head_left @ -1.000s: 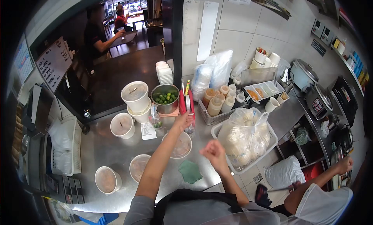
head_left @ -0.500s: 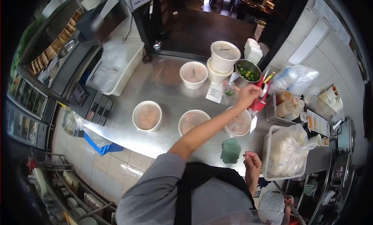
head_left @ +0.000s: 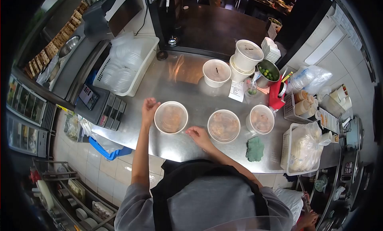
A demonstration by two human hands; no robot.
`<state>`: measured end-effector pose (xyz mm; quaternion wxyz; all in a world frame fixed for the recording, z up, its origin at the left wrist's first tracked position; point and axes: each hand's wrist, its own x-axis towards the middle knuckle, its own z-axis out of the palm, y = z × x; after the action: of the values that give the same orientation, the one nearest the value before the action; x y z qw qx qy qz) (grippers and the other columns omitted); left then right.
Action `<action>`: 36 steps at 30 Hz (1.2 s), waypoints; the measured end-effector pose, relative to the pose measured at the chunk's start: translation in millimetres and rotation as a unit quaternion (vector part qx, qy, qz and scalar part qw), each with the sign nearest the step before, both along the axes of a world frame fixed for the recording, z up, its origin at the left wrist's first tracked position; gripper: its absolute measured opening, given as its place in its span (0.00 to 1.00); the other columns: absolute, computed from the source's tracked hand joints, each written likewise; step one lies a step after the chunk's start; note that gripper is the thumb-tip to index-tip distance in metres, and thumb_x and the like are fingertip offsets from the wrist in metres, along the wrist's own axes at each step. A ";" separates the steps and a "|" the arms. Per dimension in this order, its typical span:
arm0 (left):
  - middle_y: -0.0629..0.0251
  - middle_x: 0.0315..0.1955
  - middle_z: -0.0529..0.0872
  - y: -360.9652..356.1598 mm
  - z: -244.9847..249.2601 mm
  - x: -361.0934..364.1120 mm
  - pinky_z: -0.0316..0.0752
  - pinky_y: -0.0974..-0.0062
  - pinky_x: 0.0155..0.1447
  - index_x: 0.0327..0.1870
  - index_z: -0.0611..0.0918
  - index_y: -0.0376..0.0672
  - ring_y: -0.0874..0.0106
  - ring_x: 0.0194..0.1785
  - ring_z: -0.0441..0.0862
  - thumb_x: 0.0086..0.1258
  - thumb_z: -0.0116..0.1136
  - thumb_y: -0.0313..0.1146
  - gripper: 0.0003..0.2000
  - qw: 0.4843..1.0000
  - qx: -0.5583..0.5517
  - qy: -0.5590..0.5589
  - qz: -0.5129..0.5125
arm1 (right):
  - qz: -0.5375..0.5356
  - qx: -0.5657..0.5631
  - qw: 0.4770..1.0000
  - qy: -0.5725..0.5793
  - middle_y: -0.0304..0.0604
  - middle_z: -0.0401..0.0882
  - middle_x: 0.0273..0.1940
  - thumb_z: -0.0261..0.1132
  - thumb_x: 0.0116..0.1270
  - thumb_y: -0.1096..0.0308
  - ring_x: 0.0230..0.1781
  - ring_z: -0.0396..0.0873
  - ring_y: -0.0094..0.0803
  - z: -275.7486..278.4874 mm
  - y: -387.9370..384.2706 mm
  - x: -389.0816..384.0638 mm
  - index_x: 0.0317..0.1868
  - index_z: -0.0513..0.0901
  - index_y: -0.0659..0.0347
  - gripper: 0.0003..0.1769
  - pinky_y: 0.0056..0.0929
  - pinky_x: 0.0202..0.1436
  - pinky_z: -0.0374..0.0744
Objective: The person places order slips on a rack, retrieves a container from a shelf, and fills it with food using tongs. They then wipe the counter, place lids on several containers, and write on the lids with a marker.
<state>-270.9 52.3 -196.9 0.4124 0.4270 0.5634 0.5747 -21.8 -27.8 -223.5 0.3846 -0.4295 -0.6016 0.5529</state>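
Note:
A white tub with a clear lid [head_left: 171, 117] stands on the steel counter between my two hands. My left hand [head_left: 150, 107] is at its left edge, fingers loosely bent and apart. To the lower right of the same tub is my right hand [head_left: 198, 136], its fingers pointing at the rim with nothing in them. Neither hand visibly grips the tub. Two more lidded tubs, a middle one [head_left: 224, 126] and a right one [head_left: 261, 119], continue the row. Food shows blurrily through the lids. A folded green cloth [head_left: 254, 149] lies below the right tub.
Further back are a lidded tub [head_left: 216, 73], a stack of two tubs [head_left: 248, 55], a receipt [head_left: 236, 91], a metal pot of green fruit [head_left: 268, 71] and a red holder [head_left: 275, 94]. A white basket [head_left: 135, 81] of clear lids stands left, a bagged basket [head_left: 285, 153] right.
My left hand has left the red holder and moved far left to the left tub. My right hand has come from beside the green cloth to that tub's other side. The view has shifted.

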 end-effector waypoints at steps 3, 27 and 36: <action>0.72 0.31 0.77 -1.3 -36.7 -10.9 0.71 0.83 0.40 0.39 0.74 0.42 0.81 0.33 0.74 0.63 0.58 0.27 0.07 0.995 0.008 -0.071 -0.075 | 0.012 -0.153 0.988 0.009 0.33 0.75 0.30 0.53 0.68 0.66 0.22 0.67 0.18 21.5 13.5 -14.3 0.42 0.79 0.60 0.09 0.15 0.25 0.69; 0.48 0.51 0.77 -68.3 -12.5 16.8 0.59 0.73 0.64 0.52 0.74 0.28 0.63 0.59 0.70 0.72 0.32 0.54 0.32 0.986 -0.163 -0.018 -0.023 | -0.099 -0.256 0.910 0.310 0.45 0.68 0.59 0.37 0.71 0.44 0.61 0.65 0.33 3.8 41.5 -50.4 0.61 0.65 0.64 0.33 0.32 0.66 0.60; 0.49 0.68 0.51 -81.4 60.8 85.2 0.41 0.49 0.68 0.67 0.54 0.34 0.53 0.71 0.45 0.60 0.51 0.56 0.41 0.753 0.031 0.640 -0.154 | 0.413 -0.021 0.893 -0.176 0.47 0.70 0.59 0.49 0.70 0.53 0.59 0.68 0.35 128.0 16.3 91.3 0.59 0.71 0.63 0.25 0.31 0.62 0.64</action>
<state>-185.7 -29.1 -136.0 0.0248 0.7883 0.6042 0.1136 69.5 -11.5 -95.5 0.0006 -0.2407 -0.7709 0.5898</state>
